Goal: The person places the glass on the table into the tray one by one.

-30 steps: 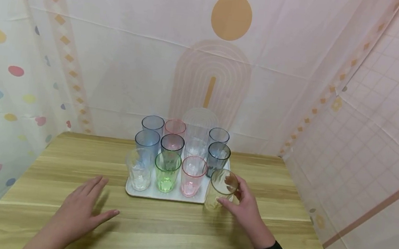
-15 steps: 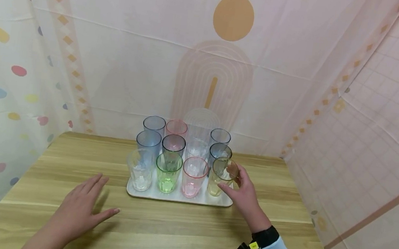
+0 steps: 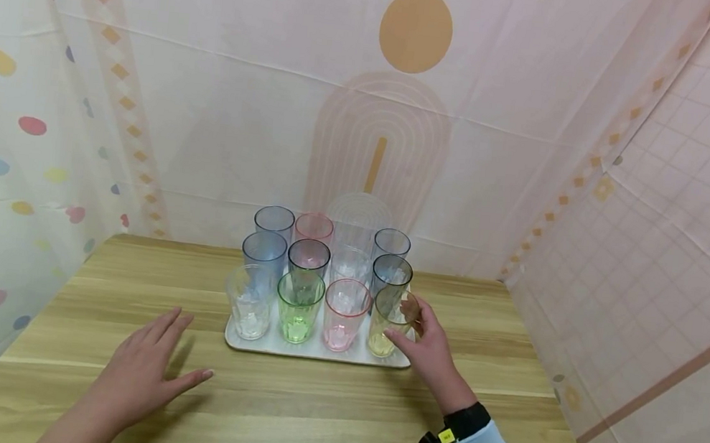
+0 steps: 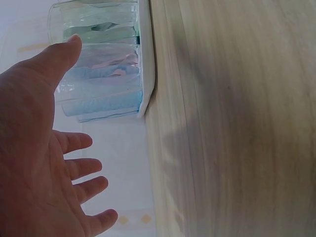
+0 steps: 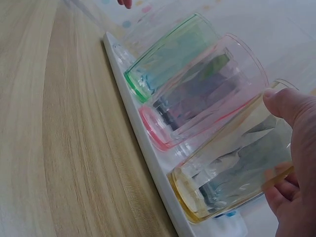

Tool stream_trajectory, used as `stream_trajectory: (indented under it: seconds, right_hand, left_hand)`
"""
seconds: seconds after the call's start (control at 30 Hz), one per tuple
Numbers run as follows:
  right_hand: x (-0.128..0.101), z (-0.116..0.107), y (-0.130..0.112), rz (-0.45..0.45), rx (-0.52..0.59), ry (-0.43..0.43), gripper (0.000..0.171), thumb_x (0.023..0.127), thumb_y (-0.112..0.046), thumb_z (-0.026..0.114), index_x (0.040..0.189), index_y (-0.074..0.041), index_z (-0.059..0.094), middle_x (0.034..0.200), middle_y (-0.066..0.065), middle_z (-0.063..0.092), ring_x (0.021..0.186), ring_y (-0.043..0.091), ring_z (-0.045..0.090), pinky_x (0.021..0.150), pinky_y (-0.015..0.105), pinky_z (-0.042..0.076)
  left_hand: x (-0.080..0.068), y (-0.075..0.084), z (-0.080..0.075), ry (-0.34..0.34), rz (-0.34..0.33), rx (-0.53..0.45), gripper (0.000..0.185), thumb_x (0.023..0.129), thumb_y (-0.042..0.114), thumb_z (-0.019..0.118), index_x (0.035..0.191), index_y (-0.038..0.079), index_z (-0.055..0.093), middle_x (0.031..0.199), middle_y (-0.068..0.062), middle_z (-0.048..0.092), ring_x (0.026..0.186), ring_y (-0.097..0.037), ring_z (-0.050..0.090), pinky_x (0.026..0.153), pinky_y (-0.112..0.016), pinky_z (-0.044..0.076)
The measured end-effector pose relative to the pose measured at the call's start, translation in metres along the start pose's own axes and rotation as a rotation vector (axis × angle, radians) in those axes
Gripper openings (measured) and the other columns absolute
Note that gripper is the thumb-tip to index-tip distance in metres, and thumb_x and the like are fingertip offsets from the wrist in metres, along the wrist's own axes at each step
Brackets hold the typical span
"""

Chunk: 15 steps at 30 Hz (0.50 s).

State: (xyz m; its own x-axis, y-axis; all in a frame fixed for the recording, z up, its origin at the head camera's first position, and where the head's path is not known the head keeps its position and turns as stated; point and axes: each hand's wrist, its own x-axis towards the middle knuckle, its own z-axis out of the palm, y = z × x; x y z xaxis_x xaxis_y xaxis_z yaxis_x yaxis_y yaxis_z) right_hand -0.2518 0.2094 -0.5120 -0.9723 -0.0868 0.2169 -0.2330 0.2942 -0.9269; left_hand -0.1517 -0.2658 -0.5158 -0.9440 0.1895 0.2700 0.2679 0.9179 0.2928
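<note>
The right hand (image 3: 429, 348) curls its fingers (image 5: 286, 106) round the yellow cup (image 3: 390, 323) standing on the tray (image 3: 315, 351).

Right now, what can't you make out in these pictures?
- Head view: the clear cups at the back of the tray blur into the wall pattern.
- Left wrist view: the left hand hides part of the cups.
- Right wrist view: the yellow cup hides the cups behind; the right hand is cut off.

- The back cups (image 3: 274, 219) on the tray (image 3: 315, 351) are half hidden behind the front row.
- In the left wrist view the cups (image 4: 98, 74) are a blurred smear, cut off at the top.
- The right hand (image 5: 296, 163) runs off the edge beside the yellow cup (image 5: 232, 168).
</note>
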Motion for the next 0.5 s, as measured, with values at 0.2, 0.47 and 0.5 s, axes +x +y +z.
stream_trajectory:
  seconds: [0.2, 0.47, 0.5]
  right_hand:
    - [-0.0006, 0.0013, -0.0003, -0.01, 0.012, 0.0, 0.076, 0.096, -0.009, 0.088, 0.161, -0.006, 0.049, 0.157, 0.019, 0.06, 0.15, 0.037, 0.052, 0.13, 0.059, 0.034]
    - [-0.0016, 0.0003, -0.0016, 0.014, 0.002, -0.019, 0.08, 0.096, -0.013, 0.089, 0.164, -0.008, 0.045, 0.158, 0.018, 0.058, 0.151, 0.037, 0.05, 0.13, 0.06, 0.033]
    - [-0.002, -0.0006, -0.0019, 0.028, -0.014, -0.026, 0.084, 0.096, -0.015, 0.09, 0.165, -0.008, 0.043, 0.16, 0.017, 0.057, 0.152, 0.037, 0.049, 0.13, 0.059, 0.033]
  left_hand:
    - [0.0011, -0.0017, -0.0004, -0.005, -0.006, 0.009, 0.107, 0.093, 0.069, 0.081, 0.161, -0.004, 0.044, 0.167, -0.037, 0.038, 0.148, -0.06, 0.04, 0.111, -0.084, 0.037]
    - [0.0036, -0.004, -0.0014, 0.01, 0.005, 0.014, 0.107, 0.092, 0.068, 0.082, 0.161, -0.005, 0.044, 0.166, -0.037, 0.039, 0.147, -0.06, 0.042, 0.111, -0.083, 0.037]
    - [0.0043, -0.0045, -0.0019, 0.015, 0.011, 0.017, 0.107, 0.092, 0.068, 0.082, 0.16, -0.005, 0.045, 0.166, -0.037, 0.04, 0.146, -0.06, 0.042, 0.111, -0.084, 0.037]
